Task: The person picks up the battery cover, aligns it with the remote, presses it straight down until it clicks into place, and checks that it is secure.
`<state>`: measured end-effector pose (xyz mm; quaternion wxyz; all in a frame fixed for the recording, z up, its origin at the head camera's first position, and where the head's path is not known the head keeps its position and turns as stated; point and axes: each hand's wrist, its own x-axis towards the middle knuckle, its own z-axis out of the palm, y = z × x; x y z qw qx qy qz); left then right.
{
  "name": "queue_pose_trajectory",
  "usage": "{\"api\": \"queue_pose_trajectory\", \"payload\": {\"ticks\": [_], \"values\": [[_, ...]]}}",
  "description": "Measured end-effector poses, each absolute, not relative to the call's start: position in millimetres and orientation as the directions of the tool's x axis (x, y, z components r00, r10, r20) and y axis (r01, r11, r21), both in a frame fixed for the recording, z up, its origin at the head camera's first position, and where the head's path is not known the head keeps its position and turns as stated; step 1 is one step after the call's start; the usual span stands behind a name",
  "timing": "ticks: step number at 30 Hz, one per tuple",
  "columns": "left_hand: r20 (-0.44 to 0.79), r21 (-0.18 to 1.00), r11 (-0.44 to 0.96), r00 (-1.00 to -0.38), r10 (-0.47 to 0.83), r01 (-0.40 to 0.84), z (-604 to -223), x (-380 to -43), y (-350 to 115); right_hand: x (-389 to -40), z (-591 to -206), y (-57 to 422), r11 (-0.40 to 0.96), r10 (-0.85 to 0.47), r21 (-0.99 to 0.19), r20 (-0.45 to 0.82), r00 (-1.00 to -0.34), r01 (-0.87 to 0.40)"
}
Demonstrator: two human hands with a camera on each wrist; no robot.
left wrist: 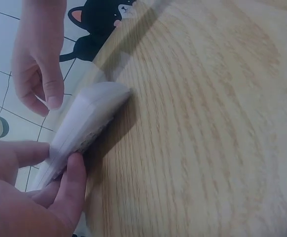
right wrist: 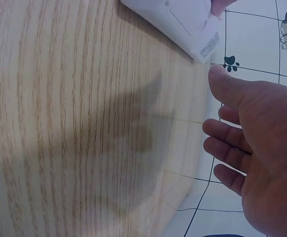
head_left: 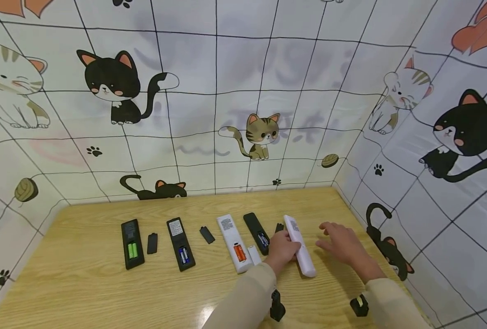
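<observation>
Remote [head_left: 300,250] gripped by the left hand [head_left: 282,249]; right hand [head_left: 343,242] apart on the opposite side.
The remote is the rightmost item at the surface [head_left: 83,283], between the two hands, and appears tilted; its long axis runs from far left to near right in the head view. Left hand is nearer, in contact, thumb and fingers clamped on the remote's left side. Remote lies leftward of the right hand, whose thumb and fingers are parted, holding nothing.
</observation>
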<state>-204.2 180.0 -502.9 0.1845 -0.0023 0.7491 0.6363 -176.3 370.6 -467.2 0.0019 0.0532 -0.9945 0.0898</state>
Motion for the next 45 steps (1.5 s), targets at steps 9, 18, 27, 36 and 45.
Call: {"api": "queue_pose_trajectory", "payload": {"ticks": [9, 18, 27, 36, 45], "values": [[-0.236, 0.965, 0.163, -0.947, 0.217, -0.203, -508, -206, 178, -179, -467, 364, 0.975, -0.112, -0.194, -0.012, -0.994, -0.108], [-0.186, 0.957, 0.265, -0.954, 0.234, -0.121, -502, -201, 172, -181, -468, 361, 0.977, -0.088, -0.199, -0.03, -0.996, -0.08], [-0.136, 0.926, 0.376, -0.954, 0.267, -0.027, -495, -197, 167, -184, -469, 358, 0.974, -0.097, -0.209, -0.017, -0.995, -0.091], [-0.114, 0.894, 0.448, -0.962, 0.246, 0.009, -496, -193, 173, -186, -470, 358, 0.97, -0.102, -0.222, -0.01, -0.995, -0.097], [-0.156, 0.876, 0.483, -0.955, 0.251, -0.016, -497, -194, 174, -186, -470, 356, 0.969, -0.084, -0.234, -0.035, -0.996, -0.073]]}}
